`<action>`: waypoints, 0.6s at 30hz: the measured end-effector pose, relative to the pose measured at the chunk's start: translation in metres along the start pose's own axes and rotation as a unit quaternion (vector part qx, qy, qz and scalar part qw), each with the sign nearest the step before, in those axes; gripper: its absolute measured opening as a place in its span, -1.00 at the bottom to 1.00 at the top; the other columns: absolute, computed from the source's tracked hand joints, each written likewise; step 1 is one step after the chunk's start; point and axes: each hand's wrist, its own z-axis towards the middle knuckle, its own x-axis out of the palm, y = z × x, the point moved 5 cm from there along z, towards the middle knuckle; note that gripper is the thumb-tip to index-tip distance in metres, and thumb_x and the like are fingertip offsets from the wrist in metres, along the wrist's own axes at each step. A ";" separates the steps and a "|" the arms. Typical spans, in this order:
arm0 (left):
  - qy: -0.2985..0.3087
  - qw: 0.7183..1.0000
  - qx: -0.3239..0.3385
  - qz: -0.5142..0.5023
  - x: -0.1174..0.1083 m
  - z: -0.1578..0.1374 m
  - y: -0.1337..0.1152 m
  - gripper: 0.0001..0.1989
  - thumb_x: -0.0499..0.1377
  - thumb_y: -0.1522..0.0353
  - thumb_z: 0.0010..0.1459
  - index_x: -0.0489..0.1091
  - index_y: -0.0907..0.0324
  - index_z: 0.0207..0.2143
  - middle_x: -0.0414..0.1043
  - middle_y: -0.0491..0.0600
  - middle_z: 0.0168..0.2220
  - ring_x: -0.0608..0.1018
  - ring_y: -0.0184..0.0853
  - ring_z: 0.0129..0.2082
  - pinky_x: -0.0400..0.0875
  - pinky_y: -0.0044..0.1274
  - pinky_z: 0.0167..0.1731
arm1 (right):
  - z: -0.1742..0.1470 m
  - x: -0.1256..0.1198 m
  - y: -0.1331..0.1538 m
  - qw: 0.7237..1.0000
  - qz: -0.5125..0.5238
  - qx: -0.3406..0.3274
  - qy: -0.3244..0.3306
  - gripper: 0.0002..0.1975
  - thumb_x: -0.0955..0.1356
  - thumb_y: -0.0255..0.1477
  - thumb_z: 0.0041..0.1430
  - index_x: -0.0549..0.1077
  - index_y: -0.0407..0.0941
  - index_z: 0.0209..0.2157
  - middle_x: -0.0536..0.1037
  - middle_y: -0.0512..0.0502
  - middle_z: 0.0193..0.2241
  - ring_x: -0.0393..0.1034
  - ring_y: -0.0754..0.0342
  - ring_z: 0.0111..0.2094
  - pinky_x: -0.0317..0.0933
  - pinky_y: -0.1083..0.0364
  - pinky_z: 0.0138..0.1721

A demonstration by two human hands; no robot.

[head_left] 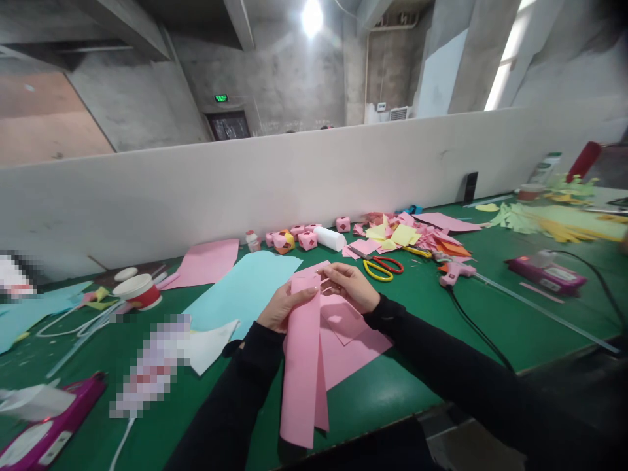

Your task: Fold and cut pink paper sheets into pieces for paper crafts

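My left hand [284, 306] grips a long folded sheet of pink paper [301, 373] near its upper end, thumb on top. The sheet hangs down over the front of the table. At that same upper end, my right hand [349, 286] pinches the paper's edge between thumb and fingertips. Under my right hand lie a smaller pink paper piece [341, 320] and a larger pink sheet [360, 356]. Just beyond, scissors [380, 266] with one red and one yellow handle rest on the table, blades partly over pink paper.
Light blue paper [245, 284] lies left of my hands. Behind stand several folded pink paper shapes [307, 240], a white roll [330, 238] and a heap of paper scraps [392, 230]. A pink glue gun [456, 271] trails its cord at right. A paper cup [138, 292] stands left.
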 end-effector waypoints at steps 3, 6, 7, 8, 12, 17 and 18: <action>-0.006 1.000 0.004 -0.001 -0.002 0.003 0.003 -0.26 0.43 0.28 -0.23 0.38 0.23 0.08 0.48 0.22 -0.03 0.52 0.02 -0.05 0.38 -0.26 -0.05 | 0.000 0.000 -0.001 1.000 0.009 0.015 -0.009 -0.62 0.47 -0.12 -0.06 0.57 -0.14 -0.32 0.53 -0.05 -0.43 0.48 0.16 -0.45 0.34 0.15 -0.36; -0.009 1.000 -0.006 0.002 -0.002 0.002 0.003 -0.27 0.42 0.29 -0.21 0.37 0.22 0.08 0.48 0.22 -0.02 0.52 0.02 -0.06 0.40 -0.26 -0.08 | 0.000 -0.001 -0.002 1.000 0.002 0.018 -0.013 -0.63 0.49 -0.16 -0.07 0.58 -0.14 -0.30 0.52 -0.04 -0.44 0.48 0.16 -0.44 0.34 0.17 -0.37; -0.008 1.000 -0.007 0.001 -0.001 0.001 0.002 -0.27 0.43 0.30 -0.21 0.37 0.22 0.08 0.48 0.21 -0.03 0.53 0.02 -0.06 0.40 -0.27 -0.09 | 0.000 -0.001 -0.002 1.000 -0.002 0.017 -0.011 -0.64 0.49 -0.17 -0.06 0.58 -0.14 -0.29 0.52 -0.04 -0.43 0.48 0.16 -0.43 0.34 0.18 -0.37; -0.007 1.000 -0.006 -0.001 0.000 0.000 0.000 -0.27 0.43 0.30 -0.21 0.38 0.22 0.07 0.49 0.20 -0.04 0.53 0.01 -0.07 0.41 -0.28 -0.09 | 0.000 -0.002 -0.002 1.000 -0.006 0.015 -0.009 -0.64 0.49 -0.18 -0.06 0.58 -0.14 -0.28 0.52 -0.04 -0.43 0.48 0.16 -0.43 0.34 0.18 -0.37; -0.007 1.000 -0.024 0.004 0.004 -0.006 -0.003 -0.32 0.43 0.31 -0.19 0.40 0.23 0.04 0.52 0.20 -0.09 0.55 0.00 -0.11 0.44 -0.30 -0.14 | 0.000 -0.001 -0.002 0.999 -0.036 -0.012 0.009 -0.69 0.49 -0.24 -0.03 0.60 -0.12 -0.26 0.54 -0.04 -0.42 0.45 0.18 -0.42 0.38 0.18 -0.34; 0.000 0.999 -0.035 0.009 0.009 -0.010 -0.006 -0.35 0.43 0.31 -0.19 0.42 0.24 0.02 0.54 0.18 -0.15 0.57 -0.01 -0.16 0.45 -0.31 -0.17 | 0.001 -0.002 -0.002 0.998 -0.051 -0.028 0.002 -0.73 0.50 -0.26 -0.06 0.60 -0.12 -0.32 0.56 -0.05 -0.39 0.44 0.18 -0.44 0.40 0.14 -0.32; 0.003 0.999 -0.035 0.009 0.009 -0.010 -0.006 -0.35 0.42 0.31 -0.18 0.42 0.24 0.02 0.54 0.18 -0.16 0.57 -0.02 -0.16 0.45 -0.31 -0.16 | 0.001 -0.002 -0.002 0.998 -0.050 -0.029 -0.001 -0.73 0.50 -0.25 -0.07 0.60 -0.12 -0.34 0.56 -0.05 -0.39 0.44 0.18 -0.44 0.40 0.14 -0.32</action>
